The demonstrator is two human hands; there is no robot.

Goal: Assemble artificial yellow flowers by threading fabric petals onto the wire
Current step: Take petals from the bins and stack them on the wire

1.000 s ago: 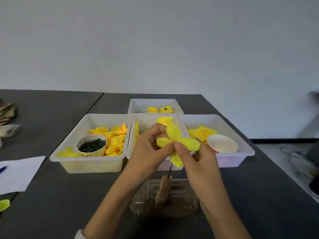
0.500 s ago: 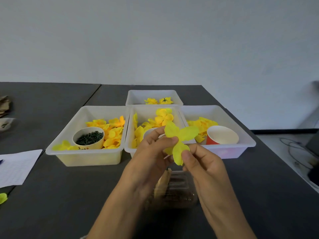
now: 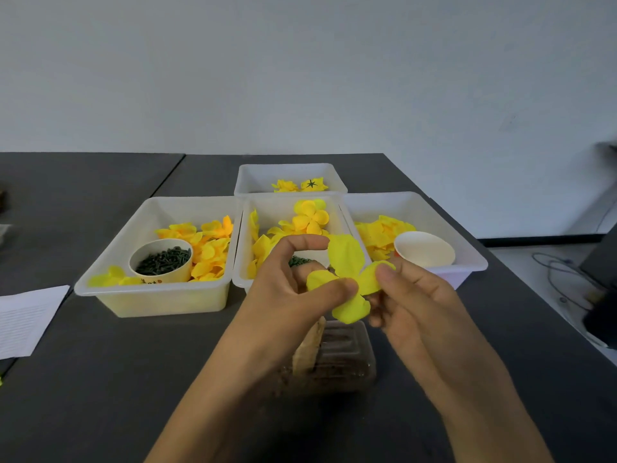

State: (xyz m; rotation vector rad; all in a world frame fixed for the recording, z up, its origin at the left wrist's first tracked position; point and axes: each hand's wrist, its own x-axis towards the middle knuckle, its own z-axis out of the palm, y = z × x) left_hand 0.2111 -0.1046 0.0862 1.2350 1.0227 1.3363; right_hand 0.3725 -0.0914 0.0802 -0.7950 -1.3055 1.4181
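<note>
Plain grey-white wall (image 3: 300,68), dark tables.
Two dark grey tabletops (image 3: 100,379) butt together, seam at far left; light floor (image 3: 547,262) with cables (image 3: 561,282) off the right edge.

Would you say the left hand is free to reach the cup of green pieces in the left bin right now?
Probably not yet: the left hand pinches the yellow petal piece together with the right hand. The path to the cup itself looks open.

Yellow petal piece (image 3: 345,262) matt cloth; bins (image 3: 110,272) translucent smooth plastic; table (image 3: 100,379) dark matt; cup (image 3: 424,250) paper.
</note>
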